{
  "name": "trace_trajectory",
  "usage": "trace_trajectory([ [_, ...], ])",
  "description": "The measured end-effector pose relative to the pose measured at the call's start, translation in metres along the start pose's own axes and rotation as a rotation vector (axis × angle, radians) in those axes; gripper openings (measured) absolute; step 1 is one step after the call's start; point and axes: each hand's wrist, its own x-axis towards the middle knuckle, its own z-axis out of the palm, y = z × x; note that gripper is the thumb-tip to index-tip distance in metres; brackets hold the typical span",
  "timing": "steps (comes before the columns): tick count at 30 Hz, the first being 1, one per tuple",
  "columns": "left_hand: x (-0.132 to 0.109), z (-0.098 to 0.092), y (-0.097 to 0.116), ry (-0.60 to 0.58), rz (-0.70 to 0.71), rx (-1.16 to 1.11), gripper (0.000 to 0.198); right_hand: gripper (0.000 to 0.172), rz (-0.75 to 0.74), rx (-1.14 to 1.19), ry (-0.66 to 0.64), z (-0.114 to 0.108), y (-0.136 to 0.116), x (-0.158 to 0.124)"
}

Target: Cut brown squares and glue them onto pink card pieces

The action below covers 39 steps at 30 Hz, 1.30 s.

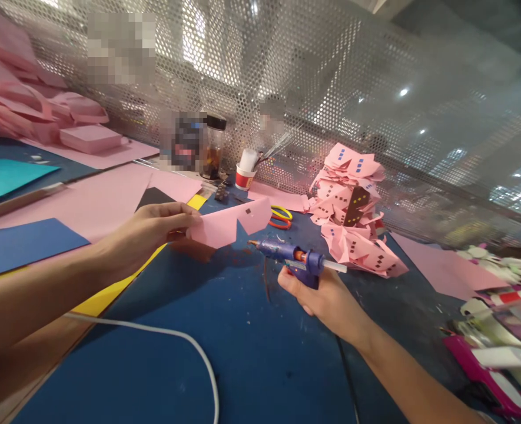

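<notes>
My left hand (148, 232) pinches one end of a folded pink paper piece (229, 222) with a zigzag lower edge and a small dark square on it, holding it above the blue table (242, 341). My right hand (326, 297) grips a purple-blue hot glue gun (293, 256) with a clear glue stick sticking out the back. Its orange nozzle points left, just below and beside the pink piece without touching it.
A heap of finished pink pieces (352, 206) lies behind the gun. Coloured bands (281, 217), a paper cup (245, 175) and a dark jar (213, 147) stand by the perforated metal wall. Pink, yellow and blue sheets lie left; a white cable (172, 335) crosses the front.
</notes>
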Motion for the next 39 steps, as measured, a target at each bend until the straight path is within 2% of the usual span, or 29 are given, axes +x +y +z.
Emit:
trace_trajectory([
  [6,-0.001,0.0,-0.001,-0.075,-0.059,-0.019,0.015,0.028,0.026,-0.015,0.092,-0.005,-0.002,-0.004],
  [14,-0.008,0.005,0.006,-0.1,-0.057,0.025,0.017,0.028,0.005,-0.031,0.151,-0.007,-0.005,-0.006],
  [25,-0.006,0.007,0.006,-0.108,-0.066,0.001,0.02,0.026,-0.13,-0.138,0.207,-0.005,0.003,-0.005],
  [39,-0.007,0.008,0.005,-0.115,-0.087,-0.037,0.021,0.03,-0.147,-0.073,0.194,-0.002,0.0,-0.004],
])
